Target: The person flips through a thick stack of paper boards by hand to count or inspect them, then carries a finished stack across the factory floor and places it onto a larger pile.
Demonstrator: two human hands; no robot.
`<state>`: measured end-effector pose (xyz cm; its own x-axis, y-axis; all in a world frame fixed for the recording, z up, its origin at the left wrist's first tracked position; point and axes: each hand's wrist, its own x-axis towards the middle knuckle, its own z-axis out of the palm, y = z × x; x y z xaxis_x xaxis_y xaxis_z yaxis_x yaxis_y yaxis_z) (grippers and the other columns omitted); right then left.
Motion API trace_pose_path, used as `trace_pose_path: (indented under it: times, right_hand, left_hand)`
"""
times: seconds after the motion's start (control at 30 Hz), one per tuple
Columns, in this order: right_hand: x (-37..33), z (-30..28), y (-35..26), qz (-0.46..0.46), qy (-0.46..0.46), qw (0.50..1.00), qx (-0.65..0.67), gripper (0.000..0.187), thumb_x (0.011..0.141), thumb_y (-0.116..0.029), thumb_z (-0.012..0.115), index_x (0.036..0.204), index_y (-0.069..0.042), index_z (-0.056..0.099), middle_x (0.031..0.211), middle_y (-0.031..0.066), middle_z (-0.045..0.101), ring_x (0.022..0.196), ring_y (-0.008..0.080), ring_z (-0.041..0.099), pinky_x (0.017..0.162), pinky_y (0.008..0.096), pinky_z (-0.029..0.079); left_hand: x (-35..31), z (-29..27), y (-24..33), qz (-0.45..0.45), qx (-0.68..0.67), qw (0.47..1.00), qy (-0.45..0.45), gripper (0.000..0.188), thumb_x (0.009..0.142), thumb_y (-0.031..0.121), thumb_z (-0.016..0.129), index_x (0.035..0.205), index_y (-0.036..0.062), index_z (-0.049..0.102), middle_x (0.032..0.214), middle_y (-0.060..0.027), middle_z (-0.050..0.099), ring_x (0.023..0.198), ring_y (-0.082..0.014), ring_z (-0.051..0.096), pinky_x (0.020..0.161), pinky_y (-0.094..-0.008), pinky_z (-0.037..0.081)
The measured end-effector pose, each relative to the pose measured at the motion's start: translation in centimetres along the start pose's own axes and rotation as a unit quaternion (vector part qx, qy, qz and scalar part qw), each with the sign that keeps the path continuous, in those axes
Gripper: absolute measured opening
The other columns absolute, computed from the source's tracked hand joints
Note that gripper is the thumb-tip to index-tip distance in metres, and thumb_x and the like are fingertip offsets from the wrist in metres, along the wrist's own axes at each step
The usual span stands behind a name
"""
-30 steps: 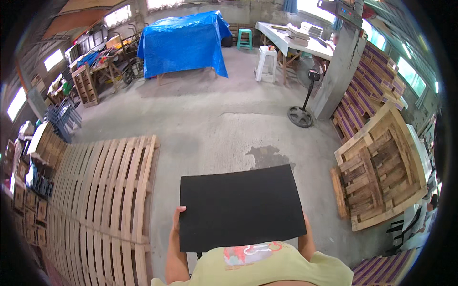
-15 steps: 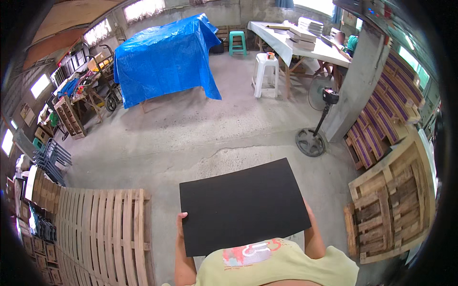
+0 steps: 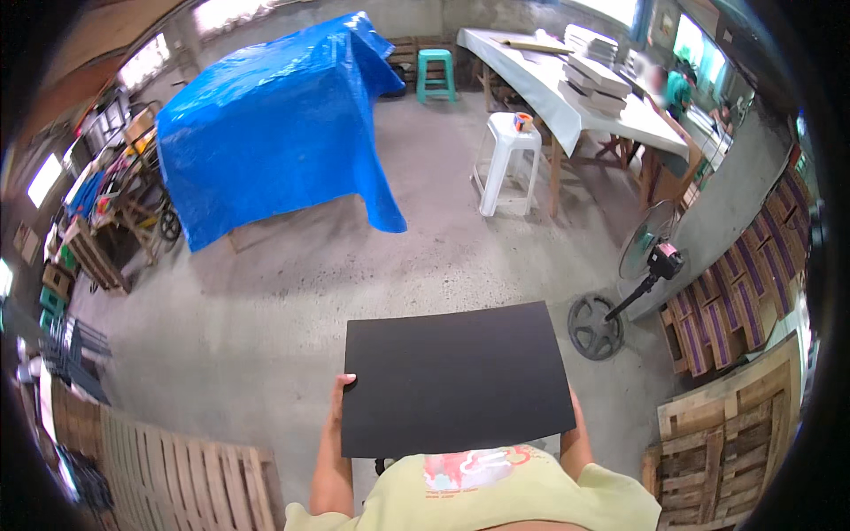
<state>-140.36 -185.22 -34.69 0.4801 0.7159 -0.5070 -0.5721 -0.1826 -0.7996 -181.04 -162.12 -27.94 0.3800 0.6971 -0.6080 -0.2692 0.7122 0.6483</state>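
A large flat black board is held level in front of my chest. At its left edge my left hand grips it, with the thumb on top and the fingers hidden underneath. My right hand is at the opposite edge, mostly covered by the board; its forearm comes up along that side. Both hands appear closed on the board, which hides part of my pale yellow shirt's front.
Ahead stand a blue-tarp-covered table, a white stool and a white-topped table with stacked boxes. A pedestal fan stands by a pillar at right. Wooden pallets flank me. A person is at far right.
I have moved forward: the tarp-covered table, white stool and fan look nearer, and the pallets have slid lower in view. The board stays in both hands and sits more level.
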Motion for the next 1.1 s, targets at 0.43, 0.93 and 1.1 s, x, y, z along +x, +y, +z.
trace_pose_path:
  times: [0.43,0.93,1.1]
  right_hand:
    - [33.9,20.9,-24.9,-0.172,-0.003,0.983,0.065,0.04,0.095,-0.041,0.046,0.112,-0.007,0.06,0.1,0.0027,0.062,0.089,0.0137,0.057,0.075,0.0303,0.047]
    - [74.8,36.8,-47.9,-0.175,0.047,0.982,0.048,0.045,0.094,-0.041,0.05,0.118,-0.004,0.058,0.109,0.0041,0.061,0.096,0.0126,0.057,0.08,0.0283,0.046]
    - [86.3,40.4,-54.0,-0.175,0.11,0.976,0.073,0.045,0.094,-0.041,0.05,0.118,-0.004,0.058,0.109,0.0044,0.061,0.096,0.0128,0.057,0.08,0.0284,0.046]
  left_hand:
    - [36.7,19.4,27.1,0.061,0.047,0.994,-0.076,0.048,0.072,0.044,0.054,0.1,0.0058,0.06,0.088,-0.0095,0.062,0.077,-0.0222,0.059,0.066,-0.0337,0.048]
    - [79.8,37.3,53.5,-0.004,0.046,0.998,-0.047,0.051,0.071,0.043,0.055,0.105,0.0048,0.06,0.094,-0.011,0.062,0.08,-0.0227,0.058,0.069,-0.0356,0.047]
    - [92.7,45.6,63.9,-0.094,0.053,0.983,-0.148,0.052,0.072,0.046,0.054,0.104,0.0052,0.061,0.092,-0.0107,0.062,0.079,-0.0224,0.058,0.068,-0.0346,0.047]
